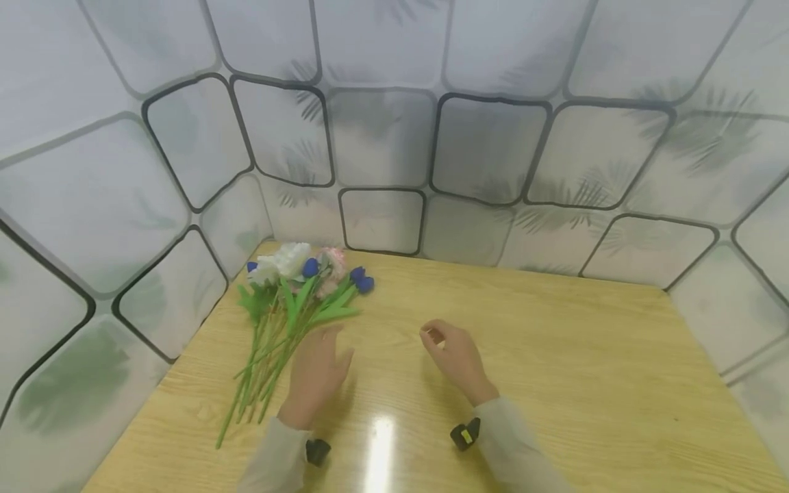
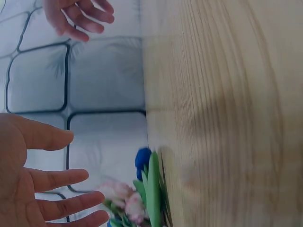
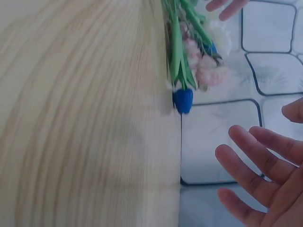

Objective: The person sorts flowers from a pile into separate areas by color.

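The loose bunch of flowers (image 1: pixel 302 296) lies flat on the left part of the table (image 1: pixel 555 342), its stems (image 1: pixel 243 387) running down to the near left and its heads gathered at the far end, by the wall; the long axis thus goes from near left to far, leaning a little right as it goes, with the white blossoms (image 1: pixel 291 259) on the left of the heads, the pink blossoms (image 1: pixel 335 260) right of them and two blue tulips (image 1: pixel 364 281) out at the far right; the left hand (image 1: pixel 316 370) is plainly the nearer one, just right of the stems and on the near side of the leaves, fingers apart and nothing between them; whether its edge touches a stem I cannot tell; the right hand (image 1: pixel 456 355) hangs well right of the bunch, across a bare stretch of wood, its fingers loosely bent, thumb apart from them in its own wrist view, and it too holds nothing; so, as I judge it, the relation that counts is sideways: the stems lie left of the left hand, the heads farther off, and the right hand has the longer way leftward to either
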`<state>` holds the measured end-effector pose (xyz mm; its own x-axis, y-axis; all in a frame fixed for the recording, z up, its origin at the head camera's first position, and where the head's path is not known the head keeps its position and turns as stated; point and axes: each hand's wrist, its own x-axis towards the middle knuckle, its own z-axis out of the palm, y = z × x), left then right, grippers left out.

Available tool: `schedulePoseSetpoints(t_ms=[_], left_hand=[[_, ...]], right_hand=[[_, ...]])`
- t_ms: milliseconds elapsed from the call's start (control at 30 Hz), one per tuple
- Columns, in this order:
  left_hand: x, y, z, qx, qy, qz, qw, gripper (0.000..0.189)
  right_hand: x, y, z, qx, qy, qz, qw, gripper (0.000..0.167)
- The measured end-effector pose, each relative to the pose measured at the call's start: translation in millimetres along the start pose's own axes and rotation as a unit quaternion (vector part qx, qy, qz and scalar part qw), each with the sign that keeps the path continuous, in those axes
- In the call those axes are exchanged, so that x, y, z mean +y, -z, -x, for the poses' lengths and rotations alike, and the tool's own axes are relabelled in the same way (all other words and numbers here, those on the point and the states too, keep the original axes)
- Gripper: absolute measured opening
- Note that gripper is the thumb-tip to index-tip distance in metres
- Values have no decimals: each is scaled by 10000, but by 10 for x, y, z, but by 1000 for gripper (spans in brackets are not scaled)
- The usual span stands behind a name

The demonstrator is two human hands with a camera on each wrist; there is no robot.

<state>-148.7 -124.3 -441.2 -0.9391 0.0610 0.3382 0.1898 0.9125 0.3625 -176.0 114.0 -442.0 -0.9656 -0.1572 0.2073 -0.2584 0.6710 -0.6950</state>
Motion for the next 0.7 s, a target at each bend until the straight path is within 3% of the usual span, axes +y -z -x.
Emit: schedulePoseSetpoints(t_ms=[300,467,567,700], left_hand=[[-406,199,115,52,600,17,9982,38],[-560,276,162,-214,1280,49,9915,41],[-645,308,196,-529,1669,-35,9845,42],[-742,334,231,-831,1941,-23,9774,41]], right_hand=[[-255,-385,-204,-854,278,-970,9912,25],[-414,-633,-335,-1334,188,-1358,9815,24],[-520,-771,-411,-1543,114,-1580,9752,24],[-625,-967,-490,-1768,-2,-1854,9666,23]])
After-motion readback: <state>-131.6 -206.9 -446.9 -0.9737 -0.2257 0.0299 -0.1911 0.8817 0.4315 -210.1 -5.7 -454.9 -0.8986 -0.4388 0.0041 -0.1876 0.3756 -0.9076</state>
